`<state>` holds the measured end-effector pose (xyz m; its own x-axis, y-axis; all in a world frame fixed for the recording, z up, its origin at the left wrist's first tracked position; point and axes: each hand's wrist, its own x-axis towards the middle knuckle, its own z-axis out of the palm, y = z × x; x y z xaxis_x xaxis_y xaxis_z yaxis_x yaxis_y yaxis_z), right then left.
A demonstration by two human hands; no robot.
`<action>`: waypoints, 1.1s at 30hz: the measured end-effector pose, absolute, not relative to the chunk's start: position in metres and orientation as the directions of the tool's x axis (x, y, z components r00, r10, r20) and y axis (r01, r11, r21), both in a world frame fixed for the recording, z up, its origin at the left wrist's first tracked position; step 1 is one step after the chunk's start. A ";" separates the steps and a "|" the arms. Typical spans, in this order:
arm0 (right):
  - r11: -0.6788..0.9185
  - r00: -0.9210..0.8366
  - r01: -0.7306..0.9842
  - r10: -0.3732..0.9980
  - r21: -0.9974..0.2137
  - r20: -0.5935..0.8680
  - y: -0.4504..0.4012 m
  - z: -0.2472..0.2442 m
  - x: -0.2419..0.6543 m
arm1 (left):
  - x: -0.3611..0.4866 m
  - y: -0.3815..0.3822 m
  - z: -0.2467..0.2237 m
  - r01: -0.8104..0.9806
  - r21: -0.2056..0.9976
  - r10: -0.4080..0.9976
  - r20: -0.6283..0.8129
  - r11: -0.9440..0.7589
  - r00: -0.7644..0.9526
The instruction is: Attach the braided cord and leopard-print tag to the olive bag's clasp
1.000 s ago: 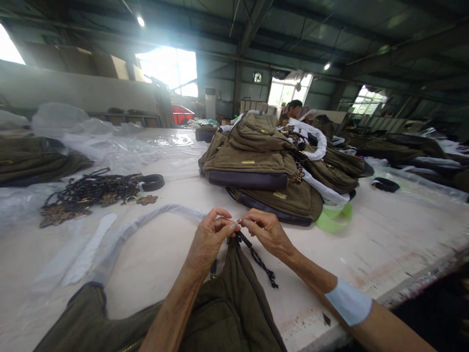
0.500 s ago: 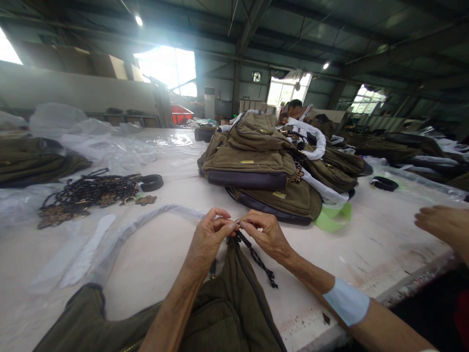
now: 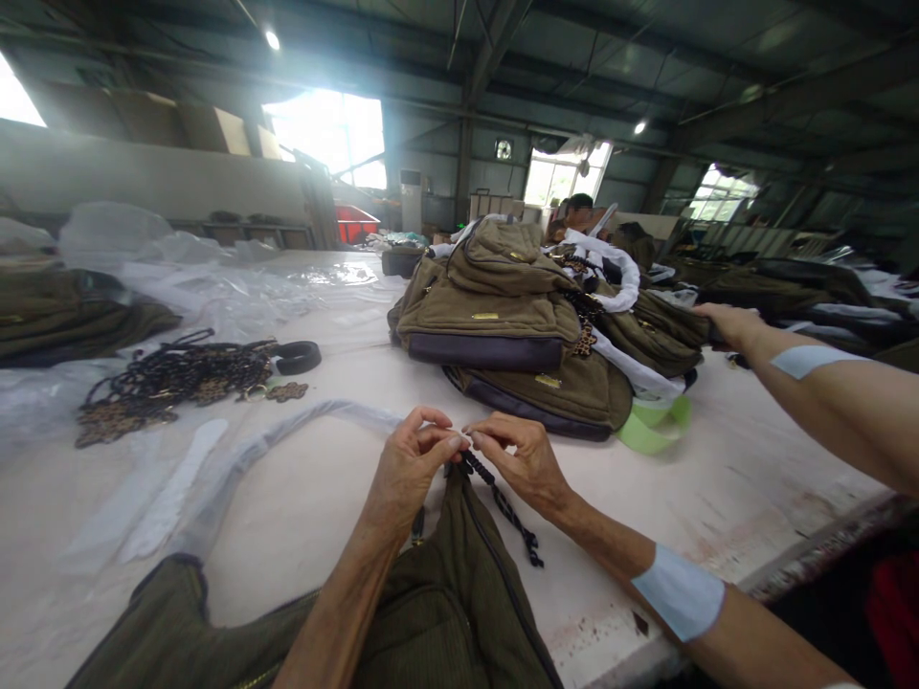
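Close together at the top corner of an olive corduroy bag [image 3: 459,555], my left hand [image 3: 413,459] and my right hand [image 3: 524,459] are both closed in a pinch. What lies between the fingertips is too small and covered to make out. Just under them hangs a black braided cord [image 3: 495,488], its knotted end lying toward the table on the right. The bag's strap [image 3: 265,440], wrapped in thin white film, arcs leftward from behind my left hand across the table.
A pile of olive bags [image 3: 495,316] stands ahead. Black cords with leopard-print charms [image 3: 179,383] lie at left near a black strap roll [image 3: 298,358] and clear plastic [image 3: 215,287]. Another person's arm [image 3: 811,368] reaches in from the right. A green strip [image 3: 657,426] lies beside the pile.
The other person's arm has reached further in from the right, its hand now at the right side of the bag pile. My own hands have barely shifted.
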<state>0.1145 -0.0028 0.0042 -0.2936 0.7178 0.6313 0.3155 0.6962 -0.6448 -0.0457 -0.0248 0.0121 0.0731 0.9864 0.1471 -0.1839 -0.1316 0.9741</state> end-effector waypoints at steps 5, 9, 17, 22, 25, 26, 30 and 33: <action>0.711 -0.312 0.325 0.703 -0.623 0.639 -0.004 0.004 0.114 | -0.046 -0.025 0.011 -0.164 0.977 0.987 0.148 -0.135 0.068; 0.743 -0.334 0.346 0.668 -0.572 0.665 -0.004 0.003 0.115 | -0.046 -0.024 0.010 -0.153 0.977 0.986 0.158 -0.147 0.061; 0.731 -0.383 0.361 0.683 -0.579 0.622 -0.001 0.008 0.119 | -0.044 -0.025 0.010 -0.176 0.976 0.985 0.149 -0.132 0.085; 0.694 -0.409 0.321 0.715 -0.644 0.567 0.001 0.006 0.120 | -0.044 -0.024 0.012 -0.158 0.978 0.983 0.155 -0.139 0.097; 0.577 -0.363 0.198 0.794 -0.792 0.487 0.002 0.001 0.119 | -0.045 -0.024 0.012 -0.147 0.979 0.982 0.159 -0.142 0.105; 0.532 -0.345 0.149 0.818 -0.834 0.460 0.002 0.000 0.119 | -0.045 -0.024 0.012 -0.145 0.979 0.982 0.156 -0.140 0.104; 0.460 -0.303 0.068 0.855 -0.885 0.421 0.002 0.000 0.118 | -0.046 -0.025 0.012 -0.147 0.980 0.985 0.149 -0.135 0.092; 0.489 -0.302 0.112 0.846 -0.865 0.439 0.002 0.003 0.118 | -0.045 -0.025 0.013 -0.159 0.979 0.986 0.141 -0.126 0.089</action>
